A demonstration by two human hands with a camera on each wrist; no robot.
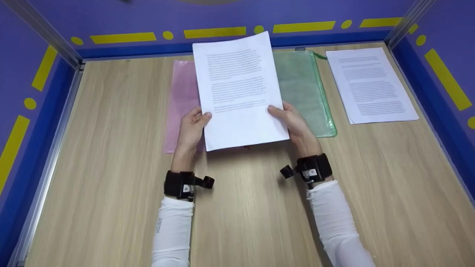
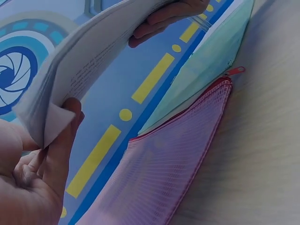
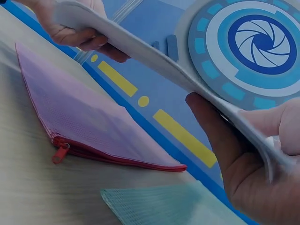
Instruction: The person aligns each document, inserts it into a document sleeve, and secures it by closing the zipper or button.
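As both my hands hold it raised, entry one is a printed paper stack (image 1: 241, 85), upper centre of the head view, tilted, lifted above the surface (image 1: 111, 155). Grasp: my left hand (image 1: 191, 129) pinches the lower left edge, my right hand (image 1: 297, 124) the lower right edge; thumbs lie on the printed face, fingers (image 3: 204, 119) behind. Handling, by my judgement: light, limber, apt to bow between the grips; smooth sheets, liable to slide over one another; corners easily creased, one showing bent in the left wrist view. Best hold: both long sides, opposite each other, each pinch taking all layers.

Entry two: pink mesh pouch (image 1: 182, 104), left of centre, lying flat, with red zip pull (image 2: 236, 71). Entry three: green mesh pouch (image 1: 300, 92), right of centre, lying flat. Entry four: second printed stack (image 1: 373, 87), upper right, lying flat.

Hidden or unclear: in the head view the printed paper stack covers much of the pink mesh pouch and the left part of the green one; lettering is too small to read; sheet count cannot be told; in the right wrist view the near paper edge blurs and the lower border cuts off the green mesh pouch.
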